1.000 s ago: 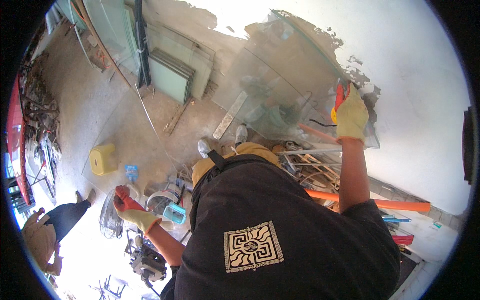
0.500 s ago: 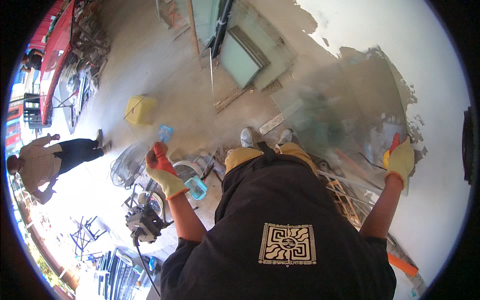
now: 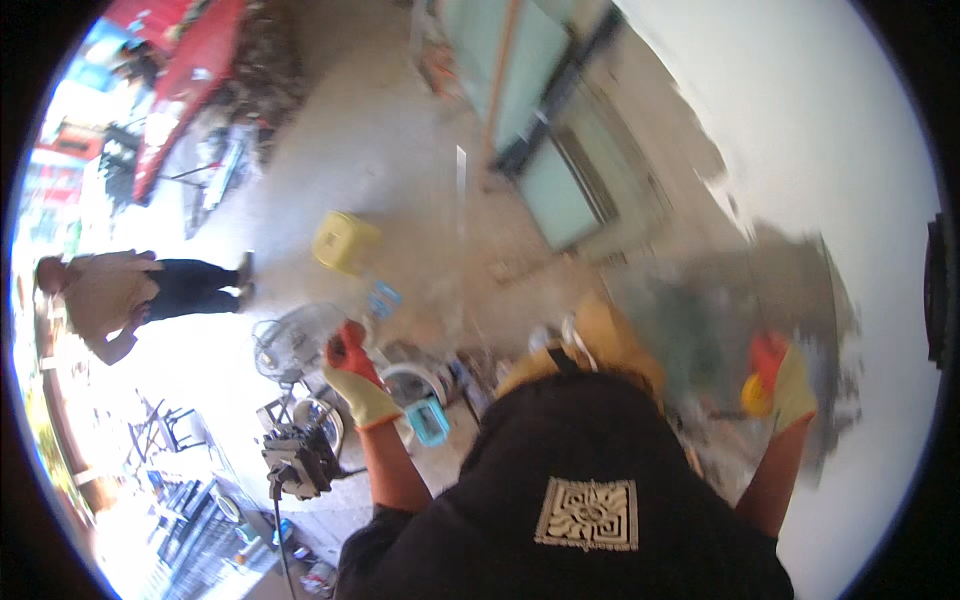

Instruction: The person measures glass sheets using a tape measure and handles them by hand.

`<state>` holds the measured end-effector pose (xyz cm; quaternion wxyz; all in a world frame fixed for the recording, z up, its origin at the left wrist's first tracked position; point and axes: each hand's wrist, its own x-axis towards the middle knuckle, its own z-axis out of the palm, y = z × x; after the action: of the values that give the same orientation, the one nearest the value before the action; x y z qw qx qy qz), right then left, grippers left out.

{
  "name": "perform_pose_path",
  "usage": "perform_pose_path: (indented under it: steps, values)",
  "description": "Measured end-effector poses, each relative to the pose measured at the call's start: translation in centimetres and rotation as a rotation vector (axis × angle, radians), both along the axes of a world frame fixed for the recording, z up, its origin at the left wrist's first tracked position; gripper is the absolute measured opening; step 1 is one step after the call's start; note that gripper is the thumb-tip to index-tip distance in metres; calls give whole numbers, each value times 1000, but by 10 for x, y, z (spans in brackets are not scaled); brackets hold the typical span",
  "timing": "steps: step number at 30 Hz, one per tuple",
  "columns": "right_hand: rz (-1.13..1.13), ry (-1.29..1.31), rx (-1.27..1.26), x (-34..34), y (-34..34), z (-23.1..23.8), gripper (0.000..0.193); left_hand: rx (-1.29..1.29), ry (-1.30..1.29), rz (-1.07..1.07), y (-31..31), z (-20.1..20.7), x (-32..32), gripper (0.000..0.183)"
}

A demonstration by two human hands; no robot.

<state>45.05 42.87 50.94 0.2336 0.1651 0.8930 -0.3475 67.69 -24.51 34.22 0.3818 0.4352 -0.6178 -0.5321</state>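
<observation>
My left hand (image 3: 358,372), in a glove with a red palm and pale yellow back, is raised to the left of my body, its fingers closed. Whatever is in them cannot be made out. My right hand (image 3: 788,385), gloved the same way, is closed beside a round yellow object (image 3: 755,396), which appears to be in its grip. Motion blur hides its kind. A thin pale streak (image 3: 461,195) stands out between and beyond my hands; whether it is a glass edge cannot be told. Behind my right hand a see-through sheet (image 3: 680,335) rests near the wall.
Glass panels (image 3: 565,195) lean at the far right by a half-painted wall (image 3: 860,150). A yellow stool (image 3: 342,240), a fan (image 3: 300,345), a blue basket (image 3: 428,422) and a dark machine (image 3: 300,460) are on the left. A person (image 3: 120,290) stands farther left.
My view has swung, so the room appears shifted right and down. Both hands sit lower in the picture and stay closed. The picture is blurrier.
</observation>
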Motion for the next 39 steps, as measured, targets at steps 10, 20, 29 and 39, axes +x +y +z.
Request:
perform_pose_path:
  steps: [10,20,29,39]
  values:
    - [874,-165,-2,-54,-169,-224,43,-7,17,260,-84,49,-46,21]
    - [936,-458,34,-203,-366,-327,49,-215,89,424,-223,79,-52,23]
    - [911,-604,59,-335,-697,-258,75,-123,16,543,-435,78,-129,20]
    - [1085,-379,70,-483,-932,-236,63,-247,172,440,-681,145,-205,13]
